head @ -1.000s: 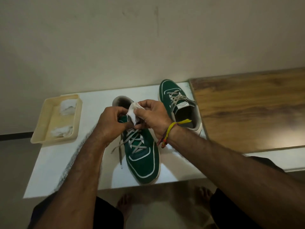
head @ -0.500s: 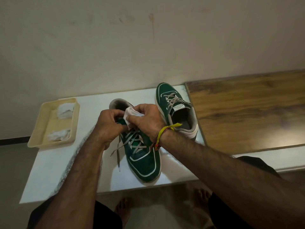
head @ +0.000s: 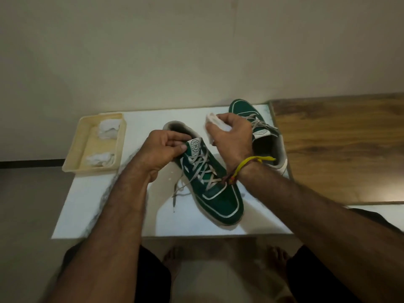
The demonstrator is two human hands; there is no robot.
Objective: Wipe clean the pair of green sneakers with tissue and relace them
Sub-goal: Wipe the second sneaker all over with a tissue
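Observation:
Two green sneakers with grey laces stand on a white table (head: pixel 91 206). The near sneaker (head: pixel 220 202) points its toe toward me, and one loose lace end trails to its left. My left hand (head: pixel 161 149) pinches the side of this sneaker's tongue at the collar. My right hand (head: pixel 231 136) holds a crumpled white tissue (head: pixel 215 121) lifted just above and right of that tongue. The second sneaker (head: pixel 244 108) lies behind my right hand, toe pointing away, partly hidden.
A cream tray (head: pixel 74 154) at the table's left back holds two wads of white tissue (head: pixel 108 127). A wooden board (head: pixel 341 145) adjoins the table on the right. A wall stands close behind. My bare feet are below the table's front edge.
My right hand has lifted the tissue off the near sneaker's tongue and moved it right. My left hand still holds the tongue, which now shows its round logo.

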